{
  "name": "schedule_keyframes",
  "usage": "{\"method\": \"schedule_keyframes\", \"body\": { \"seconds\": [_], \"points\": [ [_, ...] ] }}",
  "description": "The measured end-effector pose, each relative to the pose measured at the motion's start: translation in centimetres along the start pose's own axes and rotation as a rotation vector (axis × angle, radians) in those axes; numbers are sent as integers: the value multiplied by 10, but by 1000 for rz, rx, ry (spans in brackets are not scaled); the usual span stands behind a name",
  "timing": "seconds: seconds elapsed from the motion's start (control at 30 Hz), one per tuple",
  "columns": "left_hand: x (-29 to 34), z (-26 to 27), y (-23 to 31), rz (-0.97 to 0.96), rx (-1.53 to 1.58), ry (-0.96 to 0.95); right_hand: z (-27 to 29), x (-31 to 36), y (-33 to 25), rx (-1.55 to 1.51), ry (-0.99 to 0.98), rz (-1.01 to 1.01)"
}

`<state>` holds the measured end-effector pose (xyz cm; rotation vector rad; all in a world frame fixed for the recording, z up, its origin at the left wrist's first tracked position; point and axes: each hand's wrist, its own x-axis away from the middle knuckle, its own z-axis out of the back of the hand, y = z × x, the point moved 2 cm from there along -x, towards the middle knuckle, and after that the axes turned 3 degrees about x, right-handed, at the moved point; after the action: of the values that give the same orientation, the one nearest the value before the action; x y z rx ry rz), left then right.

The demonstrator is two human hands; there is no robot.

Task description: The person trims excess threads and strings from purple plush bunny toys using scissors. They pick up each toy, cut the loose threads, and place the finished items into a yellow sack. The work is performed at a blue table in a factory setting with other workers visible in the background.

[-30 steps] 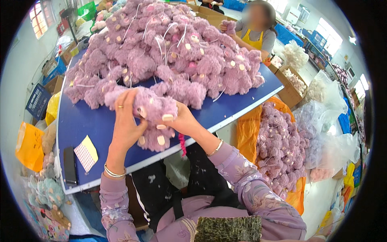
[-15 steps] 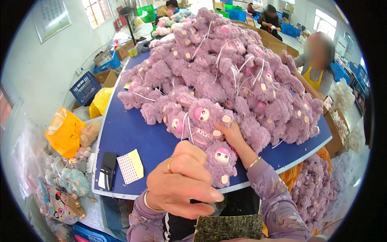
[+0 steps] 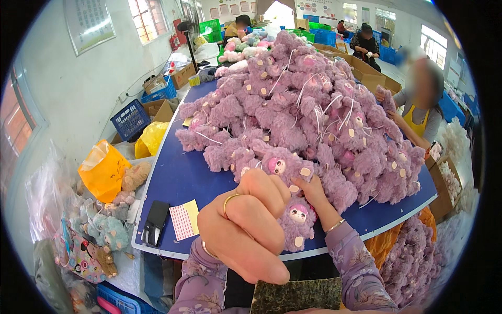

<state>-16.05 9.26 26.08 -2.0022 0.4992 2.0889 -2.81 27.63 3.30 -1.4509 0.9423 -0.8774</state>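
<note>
My left hand (image 3: 246,225), a gold ring on one finger, is closed in a fist raised in front of the table's near edge. Whatever its fingers hold is hidden from view. Behind it, my right hand (image 3: 312,192) grips a fuzzy purple plush doll (image 3: 290,161) with a pink-and-white face, pressing it against the heap. A second purple plush doll (image 3: 298,222) lies below, face up near the table edge, partly covered by my left fist. A large heap of similar plush dolls (image 3: 282,110), several with loose white strings, covers much of the blue table (image 3: 183,141).
A black device (image 3: 155,222) and a sticker sheet (image 3: 184,220) lie left on the table. Left of it stand an orange bag (image 3: 103,170) and a blue basket (image 3: 130,119). A co-worker (image 3: 423,99) handles plush at right. A dark speckled rectangle (image 3: 295,298) fills the bottom edge.
My left fist has come up and nearer, now covering where two white strings ran from the plush toward it. My right hand keeps its grip on the doll. The whole view has shifted.
</note>
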Motion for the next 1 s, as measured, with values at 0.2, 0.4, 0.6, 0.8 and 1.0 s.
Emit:
{"method": "schedule_keyframes", "body": {
  "seconds": [0.2,0.4,0.6,0.8,1.0],
  "points": [
    [7,14,13,158,-10,-123,0,0,1,24,-21,-19],
    [5,5,22,10,28,-92,-3,2,-4,38,-19,-16],
    [-1,-7,19,-87,85,-200,1,3,-6,69,-16,6],
    [11,-20,26,128,-15,8,-4,0,0,69,-30,0],
    [8,-17,10,98,-2,-213,-1,3,-4,32,-44,3]
  ]
}}
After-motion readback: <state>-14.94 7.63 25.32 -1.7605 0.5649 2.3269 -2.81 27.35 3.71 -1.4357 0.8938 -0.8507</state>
